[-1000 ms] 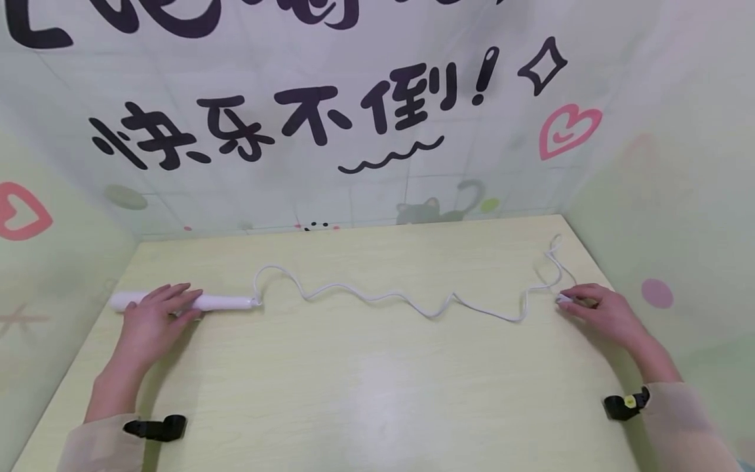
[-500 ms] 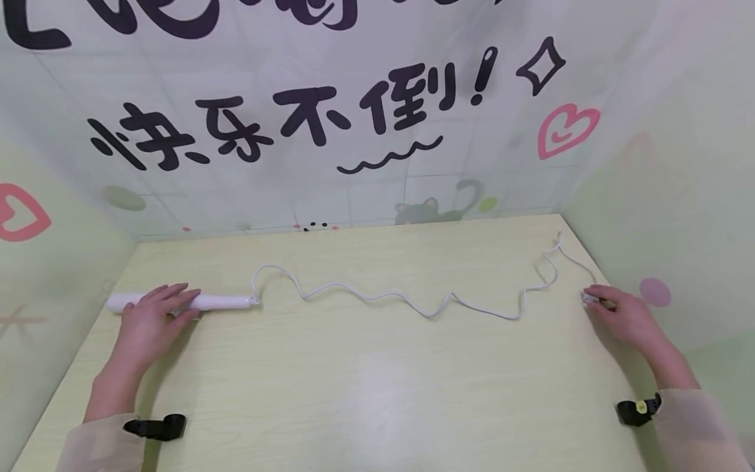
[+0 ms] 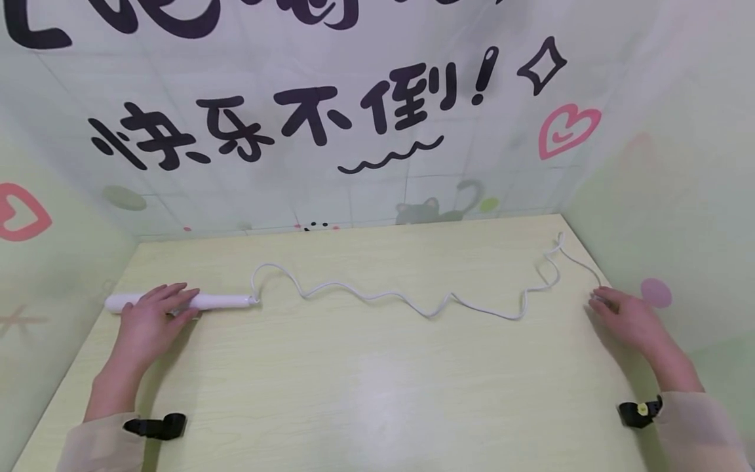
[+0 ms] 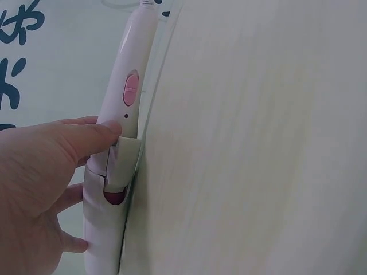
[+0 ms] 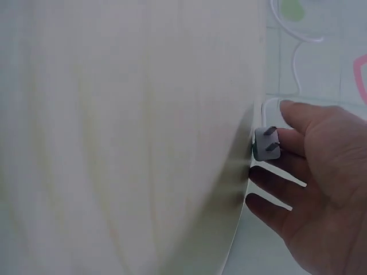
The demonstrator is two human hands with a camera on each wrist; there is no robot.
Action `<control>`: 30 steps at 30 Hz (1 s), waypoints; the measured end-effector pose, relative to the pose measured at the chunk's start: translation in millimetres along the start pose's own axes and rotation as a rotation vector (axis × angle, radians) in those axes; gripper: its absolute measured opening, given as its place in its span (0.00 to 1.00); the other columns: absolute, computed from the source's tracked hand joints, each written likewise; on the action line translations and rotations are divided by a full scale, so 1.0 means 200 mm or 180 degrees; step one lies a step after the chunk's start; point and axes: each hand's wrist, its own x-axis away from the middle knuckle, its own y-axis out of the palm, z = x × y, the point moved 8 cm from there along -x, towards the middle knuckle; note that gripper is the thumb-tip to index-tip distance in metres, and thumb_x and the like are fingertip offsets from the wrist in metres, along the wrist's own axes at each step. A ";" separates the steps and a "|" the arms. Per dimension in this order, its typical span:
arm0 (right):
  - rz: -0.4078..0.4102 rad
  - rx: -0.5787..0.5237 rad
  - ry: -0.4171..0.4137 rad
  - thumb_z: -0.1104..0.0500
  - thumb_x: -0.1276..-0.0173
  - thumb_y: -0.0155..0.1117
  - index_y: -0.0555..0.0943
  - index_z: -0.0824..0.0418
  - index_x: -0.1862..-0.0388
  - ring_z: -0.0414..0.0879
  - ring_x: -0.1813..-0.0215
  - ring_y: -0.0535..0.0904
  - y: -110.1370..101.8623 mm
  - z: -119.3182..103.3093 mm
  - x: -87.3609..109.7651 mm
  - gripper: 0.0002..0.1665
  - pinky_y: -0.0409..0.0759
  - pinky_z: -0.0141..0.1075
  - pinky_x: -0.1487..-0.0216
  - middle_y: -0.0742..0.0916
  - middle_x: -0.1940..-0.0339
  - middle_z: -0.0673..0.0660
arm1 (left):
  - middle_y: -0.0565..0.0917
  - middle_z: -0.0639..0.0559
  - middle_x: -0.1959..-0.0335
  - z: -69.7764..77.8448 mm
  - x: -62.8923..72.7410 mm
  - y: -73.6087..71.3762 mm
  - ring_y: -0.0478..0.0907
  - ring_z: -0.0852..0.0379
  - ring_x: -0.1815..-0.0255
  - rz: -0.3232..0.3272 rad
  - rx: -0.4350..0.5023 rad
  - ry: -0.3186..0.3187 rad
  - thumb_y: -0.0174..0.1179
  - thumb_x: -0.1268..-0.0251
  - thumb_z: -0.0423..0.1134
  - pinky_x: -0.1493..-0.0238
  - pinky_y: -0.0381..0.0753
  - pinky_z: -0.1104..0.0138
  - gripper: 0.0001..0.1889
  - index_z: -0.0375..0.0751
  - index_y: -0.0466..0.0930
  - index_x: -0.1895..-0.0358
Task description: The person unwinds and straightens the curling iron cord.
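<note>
A white curling iron (image 3: 221, 301) lies near the table's left end. In the left wrist view it shows a pink slide switch (image 4: 131, 89) and a cream lever (image 4: 123, 165). My left hand (image 3: 153, 321) holds it around the middle, thumb on the body and other fingers on the far side. At the right end my right hand (image 3: 631, 321) is beside a small white two-pin plug (image 5: 266, 144). There the thumb stands apart from the plug, while the fingers touch or lie behind it. The head view mostly hides the plug.
A thin white cord (image 3: 383, 299) runs in waves from the curling iron across the pale wooden table (image 3: 377, 393), loops near the back right corner and bends toward the plug. Printed cloth walls (image 3: 377, 190) enclose the back and both sides.
My right hand has moved the plug rightward, drawing the cord's end with it, then slowed. In the latest head frame the fingers cover more of the plug. My left hand stays on the curling iron.
</note>
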 end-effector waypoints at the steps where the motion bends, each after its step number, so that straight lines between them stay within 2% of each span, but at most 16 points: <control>1: 0.0056 0.0038 -0.0022 0.55 0.16 0.51 0.69 0.80 0.34 0.83 0.38 0.68 0.00 0.00 0.00 0.29 0.68 0.72 0.41 0.72 0.37 0.84 | 0.76 0.27 0.37 0.00 0.00 0.00 0.66 0.22 0.35 0.0002 0.0002 -0.0001 0.68 0.35 0.32 0.44 0.48 0.17 0.20 0.33 0.81 0.40; 7: 0.0421 0.0243 -0.0173 0.67 0.24 0.59 0.76 0.82 0.43 0.82 0.42 0.72 -0.04 -0.02 0.00 0.19 0.71 0.71 0.44 0.77 0.43 0.84 | 0.76 0.27 0.37 0.00 0.01 0.00 0.66 0.21 0.35 0.0012 -0.0003 0.0004 0.68 0.34 0.32 0.44 0.48 0.16 0.20 0.32 0.81 0.39; 13: 0.0647 0.0260 -0.0147 0.70 0.28 0.61 0.78 0.81 0.46 0.82 0.46 0.75 -0.06 -0.02 0.00 0.16 0.74 0.71 0.49 0.79 0.48 0.84 | 0.75 0.27 0.36 0.00 0.01 0.00 0.66 0.22 0.36 -0.0005 -0.0068 -0.0103 0.67 0.31 0.35 0.46 0.51 0.17 0.20 0.33 0.80 0.38; 18: 0.0721 0.0259 -0.0120 0.71 0.29 0.61 0.78 0.81 0.47 0.82 0.48 0.75 -0.06 -0.01 -0.01 0.15 0.75 0.70 0.52 0.80 0.49 0.83 | 0.75 0.26 0.37 -0.01 0.02 0.00 0.66 0.22 0.37 0.0009 -0.0128 -0.0171 0.67 0.30 0.35 0.47 0.54 0.18 0.20 0.33 0.81 0.39; 24: 0.0771 0.0287 -0.0159 0.71 0.29 0.60 0.78 0.81 0.49 0.82 0.51 0.76 -0.06 -0.02 -0.01 0.14 0.76 0.69 0.55 0.81 0.52 0.83 | 0.75 0.27 0.37 -0.04 0.04 -0.03 0.67 0.22 0.37 0.0037 -0.0146 -0.0256 0.67 0.30 0.37 0.47 0.52 0.17 0.20 0.34 0.81 0.39; 30: 0.0851 0.0299 -0.0250 0.73 0.31 0.61 0.79 0.81 0.51 0.80 0.56 0.78 -0.06 -0.03 -0.01 0.13 0.77 0.66 0.61 0.81 0.54 0.83 | 0.76 0.27 0.38 -0.05 0.05 -0.04 0.67 0.21 0.40 0.0029 -0.0214 -0.0283 0.67 0.31 0.37 0.53 0.57 0.18 0.20 0.35 0.81 0.39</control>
